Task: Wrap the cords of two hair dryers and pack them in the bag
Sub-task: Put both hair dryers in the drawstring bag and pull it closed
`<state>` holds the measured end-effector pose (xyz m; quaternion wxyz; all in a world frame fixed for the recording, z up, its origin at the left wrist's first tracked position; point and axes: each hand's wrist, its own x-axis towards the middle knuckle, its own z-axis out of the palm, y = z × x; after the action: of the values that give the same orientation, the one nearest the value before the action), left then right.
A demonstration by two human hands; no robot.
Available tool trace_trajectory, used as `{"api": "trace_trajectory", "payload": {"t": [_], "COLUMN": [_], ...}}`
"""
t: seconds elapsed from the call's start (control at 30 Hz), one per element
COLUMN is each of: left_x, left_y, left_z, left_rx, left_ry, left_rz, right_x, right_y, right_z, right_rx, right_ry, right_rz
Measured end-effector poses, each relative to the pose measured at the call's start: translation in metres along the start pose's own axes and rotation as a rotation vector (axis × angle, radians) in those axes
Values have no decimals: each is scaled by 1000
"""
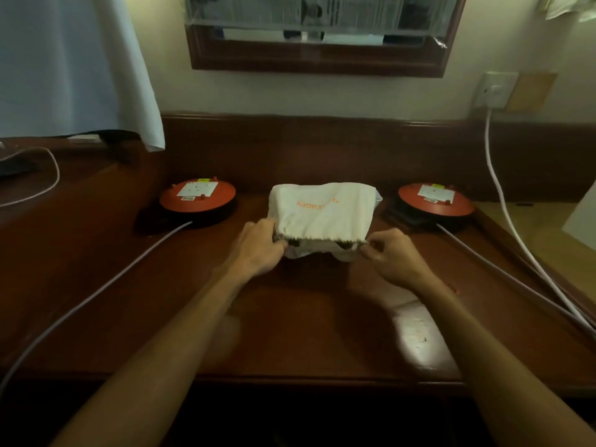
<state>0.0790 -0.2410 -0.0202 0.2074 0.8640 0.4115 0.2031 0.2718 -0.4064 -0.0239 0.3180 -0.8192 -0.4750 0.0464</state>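
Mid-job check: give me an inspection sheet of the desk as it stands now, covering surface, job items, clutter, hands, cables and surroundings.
Surface: dark wooden desk, glossy, with a glare patch near the right forearm.
Job's things: cream cloth bag, orange lettering, bulging, mouth toward the person; hair dryers not visible.
Clutter: two red round cord reels, left and right, flanking the bag.
Hands: left hand and right hand each pinch the bag's mouth edge.
Cables: grey cable from left reel; another from right reel; white cable from the wall socket.
Surroundings: framed mirror, white cloth hanging at left.
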Motion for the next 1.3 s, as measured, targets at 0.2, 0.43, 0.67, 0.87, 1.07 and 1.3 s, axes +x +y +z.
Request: {"api": "trace_trajectory", "payload": {"t": [0.2,0.43,0.67,0.87,1.07,1.3], "left_x": [41,92,107,115,117,116], "left_y": [70,126,134,130,99,86], "left_z": [-97,-165,-185,-192,-187,-186], "left_rx": [33,287,185,129,77,23], "left_ry": [309,351,238,154,73,184], "left_rz": [201,295,387,458,464,433], "right_x": [53,113,127,132,123,113], "right_y": [-54,-101,-102,-93,-75,-63], "right_z": [-97,-160,-186,-189,-206,-210], "right_rx": [10,8,256,593,711,552], "right_ry": [235,329,318,170,62,57], "right_rz": [-86,-137,-55,87,37,4]}}
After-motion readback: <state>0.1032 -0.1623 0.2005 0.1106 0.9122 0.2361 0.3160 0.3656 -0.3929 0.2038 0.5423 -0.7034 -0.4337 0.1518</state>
